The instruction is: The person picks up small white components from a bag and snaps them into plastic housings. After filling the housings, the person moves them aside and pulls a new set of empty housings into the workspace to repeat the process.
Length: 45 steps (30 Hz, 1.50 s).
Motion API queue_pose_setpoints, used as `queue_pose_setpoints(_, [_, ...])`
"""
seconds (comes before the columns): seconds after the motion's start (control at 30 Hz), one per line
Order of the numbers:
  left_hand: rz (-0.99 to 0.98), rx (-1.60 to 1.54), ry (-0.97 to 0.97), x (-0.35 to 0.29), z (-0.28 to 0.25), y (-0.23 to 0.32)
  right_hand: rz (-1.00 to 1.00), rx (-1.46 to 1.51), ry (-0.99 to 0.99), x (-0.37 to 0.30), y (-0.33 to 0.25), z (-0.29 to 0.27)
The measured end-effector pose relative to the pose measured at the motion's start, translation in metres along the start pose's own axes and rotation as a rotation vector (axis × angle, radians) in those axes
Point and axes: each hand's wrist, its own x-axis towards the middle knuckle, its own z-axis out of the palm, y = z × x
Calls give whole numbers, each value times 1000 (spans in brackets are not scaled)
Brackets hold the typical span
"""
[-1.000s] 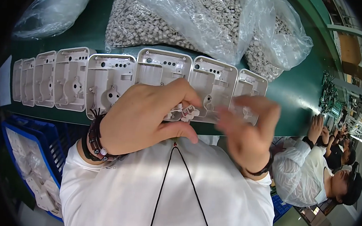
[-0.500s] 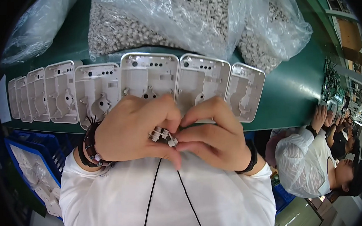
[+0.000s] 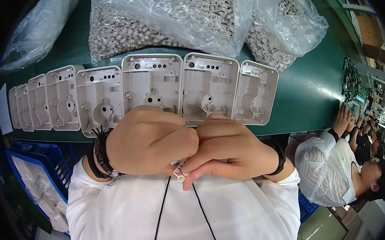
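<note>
My left hand (image 3: 155,139) and my right hand (image 3: 230,149) meet in front of my chest, just short of the row of housings. A small white plastic part (image 3: 181,172) with round ends pokes out between my fingertips. My right thumb and fingers pinch it. The left hand is curled over, and more small white parts may lie hidden inside it. Straight behind my hands stand open white plastic housings (image 3: 211,63) with round holes, posts and ribs inside.
Clear bags of small off-white parts (image 3: 131,31) lie at the back of the green table (image 3: 308,94). More housings (image 3: 62,73) curve away left. A blue crate (image 3: 15,170) with white pieces stands lower left. Another person (image 3: 327,169) works on the right, near circuit boards (image 3: 353,86).
My hands have drawn closer together and a little lower. The left hand has curled over the parts that showed in it. The right fingers now pinch a white part lower down.
</note>
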Motion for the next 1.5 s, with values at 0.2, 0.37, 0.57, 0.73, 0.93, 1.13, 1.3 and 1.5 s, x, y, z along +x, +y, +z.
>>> queue_pose_setpoints(0.2, [-82,-7,74,-4,-4,6,-3,-306,-37,11,-14,-1])
queue_pose_setpoints(0.37, [-188,-13,51,-11,-8,10,28,-285,-52,15,-13,3])
queue_pose_setpoints(0.57, [-190,-67,72,-15,-10,9,69,-193,-135,22,-11,-2])
queue_pose_setpoints(0.73, [-183,-74,107,-18,-9,9,71,-144,-157,25,-9,-1])
queue_pose_setpoints(0.93, [-258,12,284,-29,-11,3,50,-333,50,34,-23,-27])
queue_pose_setpoints(1.13, [-432,-624,829,-43,-11,8,2,-1231,94,27,28,-81])
queue_pose_setpoints(1.3, [-325,-624,857,-43,-19,7,-31,-1330,-128,32,50,-72])
queue_pose_setpoints(1.5, [-413,-711,895,-48,-23,10,-19,-1371,-165,36,51,-69])
